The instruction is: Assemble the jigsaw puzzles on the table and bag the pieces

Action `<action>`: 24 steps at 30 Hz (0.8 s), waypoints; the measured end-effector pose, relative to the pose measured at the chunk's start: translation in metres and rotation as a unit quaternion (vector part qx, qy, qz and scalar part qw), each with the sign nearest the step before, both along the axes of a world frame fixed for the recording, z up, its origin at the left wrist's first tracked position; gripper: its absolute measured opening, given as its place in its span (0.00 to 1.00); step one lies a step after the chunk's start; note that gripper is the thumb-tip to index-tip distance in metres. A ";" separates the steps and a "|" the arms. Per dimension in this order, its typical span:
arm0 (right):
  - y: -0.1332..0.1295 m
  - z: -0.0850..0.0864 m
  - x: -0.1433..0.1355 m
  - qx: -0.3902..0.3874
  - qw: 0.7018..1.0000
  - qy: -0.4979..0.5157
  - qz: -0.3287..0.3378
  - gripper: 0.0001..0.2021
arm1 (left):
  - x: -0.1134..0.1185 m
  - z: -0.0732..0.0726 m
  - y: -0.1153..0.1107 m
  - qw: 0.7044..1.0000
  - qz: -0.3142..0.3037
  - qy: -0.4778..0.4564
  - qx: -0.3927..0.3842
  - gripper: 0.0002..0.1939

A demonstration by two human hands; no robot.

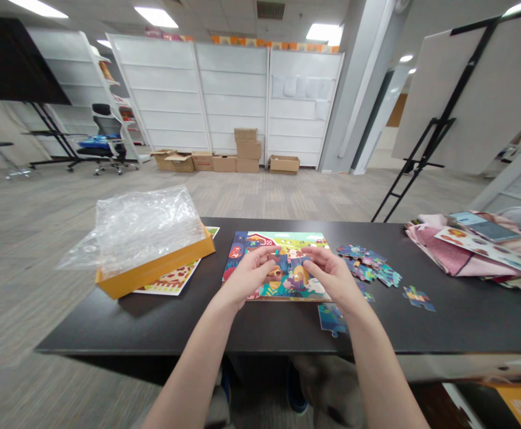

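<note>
A colourful farm picture board (318, 239) lies flat on the black table in front of me. Above its middle, my left hand (254, 271) pinches a dark blue puzzle piece (280, 262) between thumb and fingers. My right hand (329, 271) grips another puzzle piece (300, 271), with an orange and purple pattern. The two held pieces are side by side, a narrow gap between them. Right of the board is a pile of loose puzzle pieces (368, 262). One blue piece (331, 319) lies at the board's lower right, partly behind my right wrist, and another piece (418, 298) sits farther right.
On the left of the black table (153, 328), a yellow box (157, 268) with clear plastic wrap (148, 223) rests on printed sheets (177, 282). At the right are folded pink cloths (434, 250), a phone (484, 225) and a sticker sheet (488, 250).
</note>
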State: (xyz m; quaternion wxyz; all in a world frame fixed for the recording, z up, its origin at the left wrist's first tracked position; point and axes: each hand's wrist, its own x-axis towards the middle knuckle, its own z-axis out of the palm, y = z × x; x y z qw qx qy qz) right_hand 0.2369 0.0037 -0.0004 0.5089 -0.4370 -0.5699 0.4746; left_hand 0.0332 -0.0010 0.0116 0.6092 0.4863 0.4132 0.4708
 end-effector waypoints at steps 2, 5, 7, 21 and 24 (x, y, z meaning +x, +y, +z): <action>0.000 -0.001 0.000 0.000 1.000 0.000 0.007 0.22 | 0.000 -0.001 0.000 1.000 -0.006 -0.007 -0.005 0.19; 0.000 -0.001 -0.001 0.006 1.000 0.002 0.000 0.21 | 0.000 -0.003 0.000 0.999 -0.033 -0.011 0.008 0.24; 0.000 0.001 -0.001 0.009 1.000 0.004 -0.012 0.20 | 0.000 -0.006 0.000 0.999 -0.046 0.002 0.022 0.28; 0.000 0.003 0.000 0.005 0.993 0.055 -0.102 0.21 | 0.016 -0.007 -0.009 0.993 -0.116 0.003 -0.037 0.21; -0.001 0.006 -0.001 -0.009 0.994 0.055 -0.092 0.21 | 0.022 -0.009 -0.011 0.990 -0.137 0.005 -0.033 0.20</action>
